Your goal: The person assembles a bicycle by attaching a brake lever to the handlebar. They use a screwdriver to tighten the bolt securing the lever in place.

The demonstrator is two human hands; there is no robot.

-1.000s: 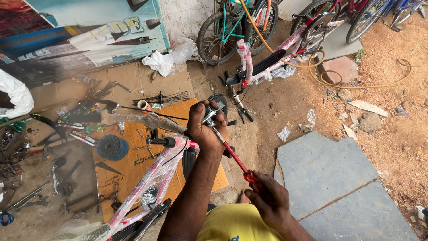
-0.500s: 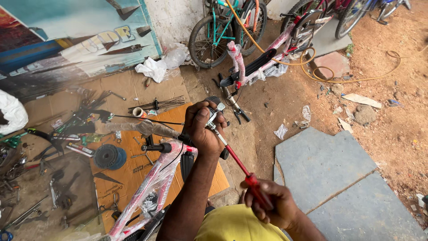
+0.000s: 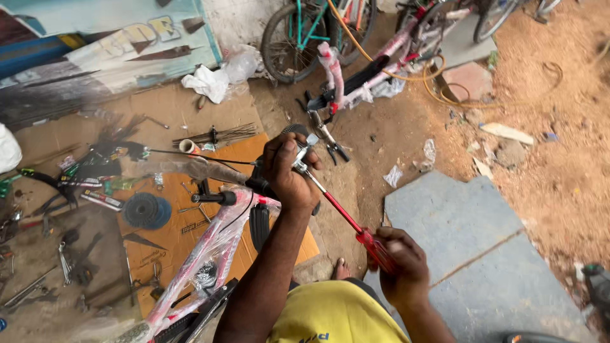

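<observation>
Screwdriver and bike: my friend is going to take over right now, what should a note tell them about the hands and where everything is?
Left hand: gripping the handlebar end and the small metal fitting there.
Right hand: closed on the red-handled screwdriver, tip set into that fitting.
Pink and white bike frame lies over the orange cardboard; pliers lie on the dirt beyond.
Done: screwdriver is seated. Whether the screw is tight cannot be told.
Left: probably finish turning, then check.
</observation>
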